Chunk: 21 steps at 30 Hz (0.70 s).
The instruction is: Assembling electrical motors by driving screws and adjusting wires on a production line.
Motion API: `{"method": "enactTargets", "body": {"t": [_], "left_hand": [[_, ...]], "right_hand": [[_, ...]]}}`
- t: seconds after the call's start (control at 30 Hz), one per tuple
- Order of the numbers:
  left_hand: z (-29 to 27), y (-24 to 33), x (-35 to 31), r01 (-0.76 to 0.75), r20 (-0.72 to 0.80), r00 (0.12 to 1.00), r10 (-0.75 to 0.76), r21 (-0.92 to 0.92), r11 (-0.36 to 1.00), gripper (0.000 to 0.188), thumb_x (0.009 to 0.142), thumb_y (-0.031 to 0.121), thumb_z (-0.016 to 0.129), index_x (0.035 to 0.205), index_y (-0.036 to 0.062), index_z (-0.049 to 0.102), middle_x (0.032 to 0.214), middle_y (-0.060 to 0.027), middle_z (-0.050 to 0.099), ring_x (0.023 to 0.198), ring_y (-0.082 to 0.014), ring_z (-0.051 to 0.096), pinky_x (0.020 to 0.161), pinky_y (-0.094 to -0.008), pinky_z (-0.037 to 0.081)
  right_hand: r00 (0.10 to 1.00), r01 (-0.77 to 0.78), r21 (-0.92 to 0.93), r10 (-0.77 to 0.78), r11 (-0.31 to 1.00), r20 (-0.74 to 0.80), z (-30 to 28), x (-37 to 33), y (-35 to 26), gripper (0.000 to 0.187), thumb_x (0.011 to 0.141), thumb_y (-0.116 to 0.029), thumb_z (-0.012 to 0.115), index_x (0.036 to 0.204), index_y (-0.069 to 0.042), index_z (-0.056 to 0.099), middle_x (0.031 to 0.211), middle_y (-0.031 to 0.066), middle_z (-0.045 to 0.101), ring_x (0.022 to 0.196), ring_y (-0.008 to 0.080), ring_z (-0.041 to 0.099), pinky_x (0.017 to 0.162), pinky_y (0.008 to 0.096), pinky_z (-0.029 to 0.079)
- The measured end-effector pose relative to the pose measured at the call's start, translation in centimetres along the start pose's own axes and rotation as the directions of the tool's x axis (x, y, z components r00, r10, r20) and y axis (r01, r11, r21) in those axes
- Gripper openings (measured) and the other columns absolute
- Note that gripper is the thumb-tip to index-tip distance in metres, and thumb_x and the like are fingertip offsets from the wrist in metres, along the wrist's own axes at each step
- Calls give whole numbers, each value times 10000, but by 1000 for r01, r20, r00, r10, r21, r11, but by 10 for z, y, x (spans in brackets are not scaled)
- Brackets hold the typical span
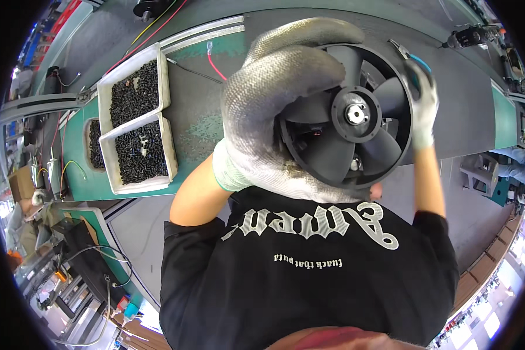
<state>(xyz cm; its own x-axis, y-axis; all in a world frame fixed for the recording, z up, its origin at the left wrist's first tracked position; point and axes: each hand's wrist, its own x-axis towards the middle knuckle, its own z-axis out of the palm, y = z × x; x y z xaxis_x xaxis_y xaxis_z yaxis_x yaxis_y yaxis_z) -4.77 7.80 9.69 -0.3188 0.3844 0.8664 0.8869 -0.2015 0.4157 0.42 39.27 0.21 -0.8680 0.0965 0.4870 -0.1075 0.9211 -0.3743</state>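
My left hand [280,87], in a grey-coated knit glove, is wrapped around the rim and blades of a black round fan [324,154]. It holds the fan up close, its face with the hub and metal centre turned towards me. Beyond the fan's right edge is my gloved right hand [424,108], farther off and slightly blurred. Its fingers are at a blue-handled hand tool with a metal nose, which looks like pliers [417,60]. The fan rim and the blur hide whether those fingers grip the tool.
White bins [104,99] on the left hold many small black parts. A red wire [216,68] with a clear connector and a dark cable lie on the grey-and-green bench [192,96]. A power driver [469,38] lies at the far right. A grey stool [478,172] stands right of me.
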Motion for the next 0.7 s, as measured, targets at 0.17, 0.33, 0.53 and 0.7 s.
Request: {"method": "enactTargets", "body": {"t": [0.17, 0.33, 0.53, 0.7], "left_hand": [[12, -1, 3, 166, -99, 981, -165, 0, 986, 1055, 456, 359, 966, 1278, -8, 416, 1185, -277, 571, 1050, -350, 620, 885, -428, 522], [36, 7, -16, 560, 6, 755, -655, 512, 651, 813, 871, 419, 635, 1432, -58, 289, 1217, -277, 535, 1051, -398, 601, 902, -442, 488], [39, 40, -68, 654, 157, 399, -903, 642, 400, 448, 945, 384, 508, 1171, -3, 530, 954, -197, 647, 902, -362, 659, 799, -450, 523], [41, 59, -98, 515, 180, 759, -626, 423, 746, 266, 918, 271, 559, 1069, 54, 590, 881, -118, 648, 812, -323, 663, 766, -429, 525]], "right_hand": [[907, 154, 794, -403, 587, 122, 6, -17, -121, 756, 807, -420, 703, 1351, 31, 432, 1353, 203, 473, 1289, 328, 447, 1071, 463, 367], [904, -367, 447, 198, 816, 380, 112, -30, -12, 471, 862, -211, 651, 1245, 18, 500, 1020, 119, 617, 944, 246, 616, 854, 357, 515], [832, -531, 648, 189, 546, 522, 65, 177, -43, 523, 888, -370, 634, 1249, -2, 540, 1024, 119, 633, 850, 205, 636, 730, 339, 520], [467, -649, 456, 155, -609, 871, 128, 367, 160, 488, 890, -375, 572, 1166, 27, 600, 1048, 212, 654, 964, 322, 640, 822, 393, 498]]}}
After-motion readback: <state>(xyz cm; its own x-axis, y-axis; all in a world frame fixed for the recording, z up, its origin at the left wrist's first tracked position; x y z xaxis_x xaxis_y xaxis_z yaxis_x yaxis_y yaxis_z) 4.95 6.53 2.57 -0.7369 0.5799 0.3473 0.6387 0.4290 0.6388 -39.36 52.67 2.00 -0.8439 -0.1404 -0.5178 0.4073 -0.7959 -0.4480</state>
